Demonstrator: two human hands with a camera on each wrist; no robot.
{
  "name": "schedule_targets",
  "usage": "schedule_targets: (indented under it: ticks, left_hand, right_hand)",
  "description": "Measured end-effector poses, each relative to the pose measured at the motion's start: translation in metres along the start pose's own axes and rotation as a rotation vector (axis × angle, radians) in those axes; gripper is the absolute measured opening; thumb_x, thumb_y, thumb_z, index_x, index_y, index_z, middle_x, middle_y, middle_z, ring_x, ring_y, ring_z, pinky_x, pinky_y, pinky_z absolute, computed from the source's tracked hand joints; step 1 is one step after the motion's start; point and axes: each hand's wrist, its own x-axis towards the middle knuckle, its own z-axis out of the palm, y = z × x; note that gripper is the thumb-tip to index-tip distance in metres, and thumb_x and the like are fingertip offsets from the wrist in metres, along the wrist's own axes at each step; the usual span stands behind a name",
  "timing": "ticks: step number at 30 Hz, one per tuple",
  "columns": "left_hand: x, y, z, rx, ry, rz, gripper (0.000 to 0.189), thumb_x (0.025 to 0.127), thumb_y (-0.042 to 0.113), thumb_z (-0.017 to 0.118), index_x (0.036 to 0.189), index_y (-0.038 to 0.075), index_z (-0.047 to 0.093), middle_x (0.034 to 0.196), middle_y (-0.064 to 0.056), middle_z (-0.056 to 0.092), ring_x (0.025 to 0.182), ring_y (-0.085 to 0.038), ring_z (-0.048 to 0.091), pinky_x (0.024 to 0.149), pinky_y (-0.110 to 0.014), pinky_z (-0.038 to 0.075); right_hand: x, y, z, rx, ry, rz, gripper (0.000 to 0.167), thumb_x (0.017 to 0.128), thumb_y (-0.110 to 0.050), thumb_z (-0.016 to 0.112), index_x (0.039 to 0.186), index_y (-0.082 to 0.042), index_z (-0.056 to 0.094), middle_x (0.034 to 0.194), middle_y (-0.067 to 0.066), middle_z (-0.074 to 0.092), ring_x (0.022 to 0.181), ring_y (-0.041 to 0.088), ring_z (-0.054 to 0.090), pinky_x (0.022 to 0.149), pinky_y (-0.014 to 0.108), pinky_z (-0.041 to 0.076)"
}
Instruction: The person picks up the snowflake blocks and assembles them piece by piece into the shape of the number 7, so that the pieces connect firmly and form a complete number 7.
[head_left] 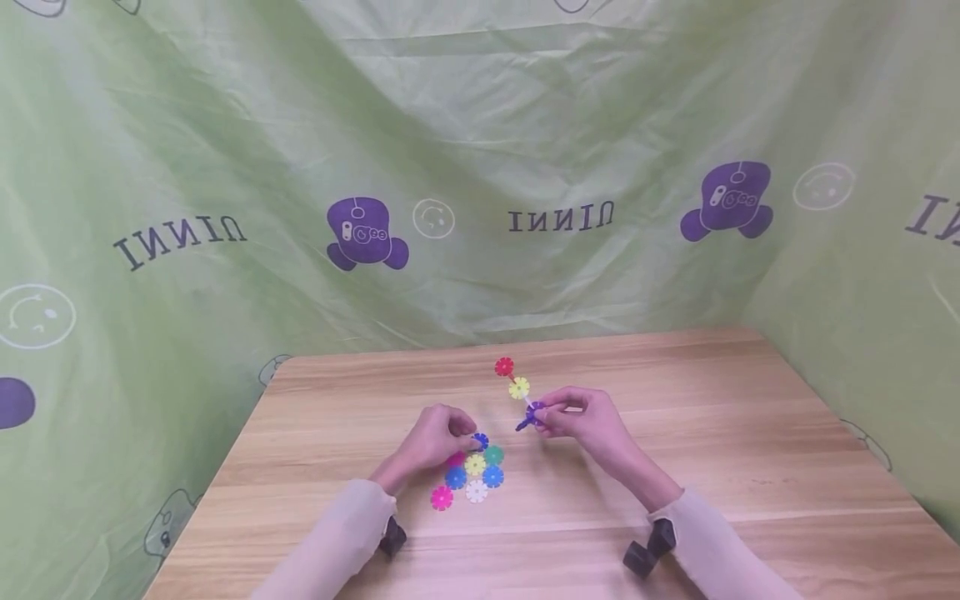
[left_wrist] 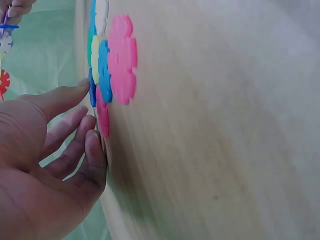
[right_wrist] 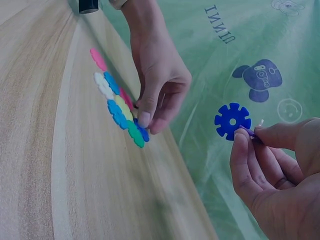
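Notched plastic snowflake discs are in both hands' reach. My right hand (head_left: 588, 421) pinches a purple snowflake disc (head_left: 535, 412) between thumb and fingers, above the table. Joined to it is a blue snowflake disc (right_wrist: 232, 121), seen face-on in the right wrist view. From the purple one a chain runs away through white to a yellow disc (head_left: 519, 387) and a red disc (head_left: 504, 367) at the far end. My left hand (head_left: 435, 437) has thumb and fingertips on a dark blue snowflake disc (head_left: 482, 441) at the far edge of a flat group; the fingers partly cover it.
Several loose discs lie close together on the wooden table (head_left: 337, 417): a green disc (head_left: 493, 455), a yellow one, light blue ones, a white disc (head_left: 476, 492) and a pink disc (head_left: 442, 498) nearest me. A green printed cloth (head_left: 465, 283) hangs behind and beside the table.
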Motion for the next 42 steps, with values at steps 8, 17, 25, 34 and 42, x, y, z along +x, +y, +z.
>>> schedule_targets:
  ticks: [8, 17, 25, 34, 42]
  left_hand:
    - [0.004, -0.001, -0.001, -0.032, -0.029, -0.024, 0.019, 0.082, 0.019, 0.09, 0.096, 0.01, 0.081, 0.087, 0.001, 0.077, 0.079, -0.013, 0.064, 0.073, -0.026, 0.056]
    - [0.008, -0.001, 0.001, -0.034, -0.025, -0.041, 0.021, 0.081, 0.022, 0.092, 0.094, 0.011, 0.081, 0.084, 0.001, 0.075, 0.076, -0.015, 0.059, 0.07, -0.025, 0.05]
    - [0.007, 0.003, 0.001, -0.033, -0.043, -0.066, 0.022, 0.081, 0.018, 0.091, 0.093, 0.008, 0.075, 0.083, -0.001, 0.071, 0.076, -0.015, 0.06, 0.067, -0.025, 0.051]
    - [-0.005, 0.018, 0.002, -0.343, -0.038, -0.125, 0.016, 0.091, 0.009, 0.081, 0.104, 0.001, 0.076, 0.088, -0.011, 0.082, 0.074, -0.016, 0.077, 0.068, -0.029, 0.065]
    - [-0.015, 0.035, 0.003, -0.686, -0.095, -0.21, 0.027, 0.096, 0.001, 0.072, 0.121, -0.008, 0.072, 0.109, -0.024, 0.079, 0.087, -0.023, 0.082, 0.087, -0.04, 0.066]
  right_hand:
    - [0.001, 0.0, 0.002, -0.009, 0.006, 0.005, 0.024, 0.093, -0.003, 0.075, 0.117, 0.003, 0.072, 0.107, 0.016, 0.078, 0.091, 0.022, 0.078, 0.086, 0.037, 0.067]
    - [0.003, 0.0, 0.001, -0.004, 0.0, -0.004, 0.024, 0.094, -0.003, 0.075, 0.117, 0.003, 0.073, 0.107, 0.015, 0.079, 0.093, 0.028, 0.079, 0.087, 0.038, 0.067]
    - [0.001, 0.0, 0.001, 0.007, -0.006, -0.003, 0.028, 0.095, -0.005, 0.075, 0.12, 0.006, 0.07, 0.108, 0.017, 0.078, 0.094, 0.026, 0.079, 0.086, 0.035, 0.067]
    - [0.003, 0.001, 0.002, 0.009, -0.006, 0.006, 0.028, 0.095, -0.005, 0.075, 0.12, 0.006, 0.07, 0.108, 0.017, 0.079, 0.093, 0.024, 0.079, 0.086, 0.036, 0.067]
    - [0.004, 0.003, 0.004, 0.017, -0.013, -0.009, 0.027, 0.095, -0.003, 0.074, 0.12, 0.008, 0.07, 0.106, 0.017, 0.079, 0.091, 0.022, 0.079, 0.087, 0.039, 0.067]
